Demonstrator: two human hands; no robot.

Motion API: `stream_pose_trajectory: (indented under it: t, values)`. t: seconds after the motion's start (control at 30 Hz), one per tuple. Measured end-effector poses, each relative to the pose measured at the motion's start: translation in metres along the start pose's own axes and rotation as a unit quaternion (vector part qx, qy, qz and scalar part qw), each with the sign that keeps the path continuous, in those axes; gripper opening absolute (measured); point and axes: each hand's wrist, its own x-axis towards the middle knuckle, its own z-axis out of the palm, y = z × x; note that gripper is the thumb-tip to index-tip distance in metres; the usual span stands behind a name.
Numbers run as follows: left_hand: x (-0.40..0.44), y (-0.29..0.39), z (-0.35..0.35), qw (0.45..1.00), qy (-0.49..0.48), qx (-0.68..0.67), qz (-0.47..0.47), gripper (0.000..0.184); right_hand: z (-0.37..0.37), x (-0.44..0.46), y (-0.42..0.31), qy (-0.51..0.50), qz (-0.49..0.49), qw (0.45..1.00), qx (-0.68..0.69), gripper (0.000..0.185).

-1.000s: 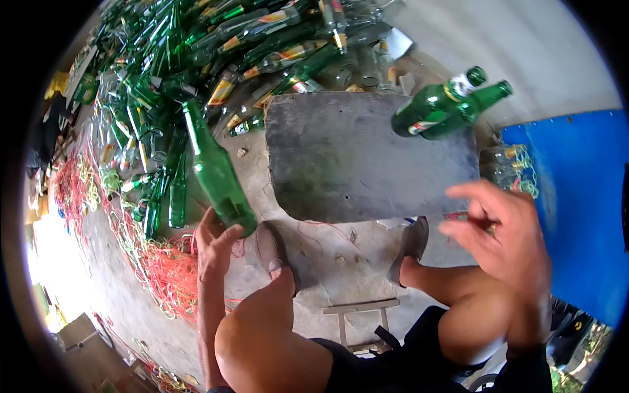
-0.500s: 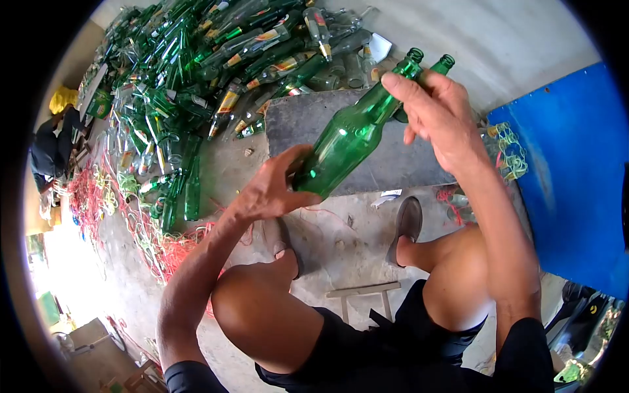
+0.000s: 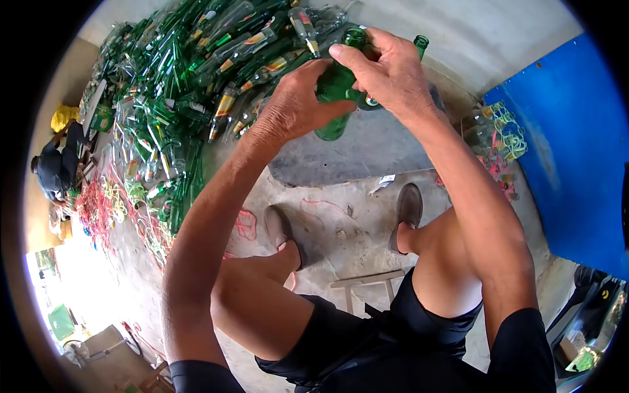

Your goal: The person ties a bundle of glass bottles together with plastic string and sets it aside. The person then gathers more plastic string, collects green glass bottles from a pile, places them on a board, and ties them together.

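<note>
Nearest, toward 5 o'clock, a wooden frame shows between the seated person's legs; beyond it the left shoe lies toward 8 o'clock and the right shoe toward 3, with a paper scrap just short of the dark tabletop; over that tabletop, at 12 o'clock, both hands meet at one green bottle, its mouth toward 1 and its base toward 7; whether that base touches the surface I cannot tell. The left hand comes in from the bottle's 8 o'clock side, fingers curved about the body with the thumb across it, though I cannot tell whether they grip or merely surround; the right hand comes from 3 o'clock, its fingers seemingly clamped on the neck; a second bottle stands behind that hand toward 1 o'clock, largely hidden. The step in hand looks like steadying or placing the bottle, the neck hold seeming to bear more of it; the next move seems to call for a firm right grip, a level base and care around the second bottle. Farther out, a large bottle pile fills 10 to 11 o'clock; a blue panel leans between 2 and 3; tangled twine lies at 9, and another person bends beyond it.
</note>
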Motion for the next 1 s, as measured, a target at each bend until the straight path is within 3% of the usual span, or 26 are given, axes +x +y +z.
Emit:
stream_pose_trajectory:
  t: [0.1, 0.33, 0.6, 0.9, 1.0]
  values:
    - [0.007, -0.008, 0.010, 1.000, 0.020, 0.010, 0.021, 0.060, 0.000, 0.005, 0.015, -0.009, -0.015, 1.000, -0.026, 0.034]
    - [0.014, -0.035, 0.034, 0.995, 0.091, 0.007, -0.037, 0.059, -0.003, 0.010, 0.028, 0.003, -0.016, 0.995, -0.098, 0.043]
    - [0.034, -0.075, 0.056, 0.992, 0.120, 0.006, -0.029, 0.064, -0.024, 0.004, 0.010, 0.069, 0.014, 0.994, -0.081, 0.021]
    - [0.044, -0.081, 0.068, 0.993, 0.111, -0.002, -0.050, 0.059, -0.038, 0.000, 0.004, 0.067, 0.011, 0.990, -0.119, 0.027]
    - [0.045, -0.080, 0.068, 0.992, 0.112, 0.000, -0.053, 0.062, -0.036, -0.001, 0.004, 0.103, 0.011, 0.990, -0.092, 0.018]
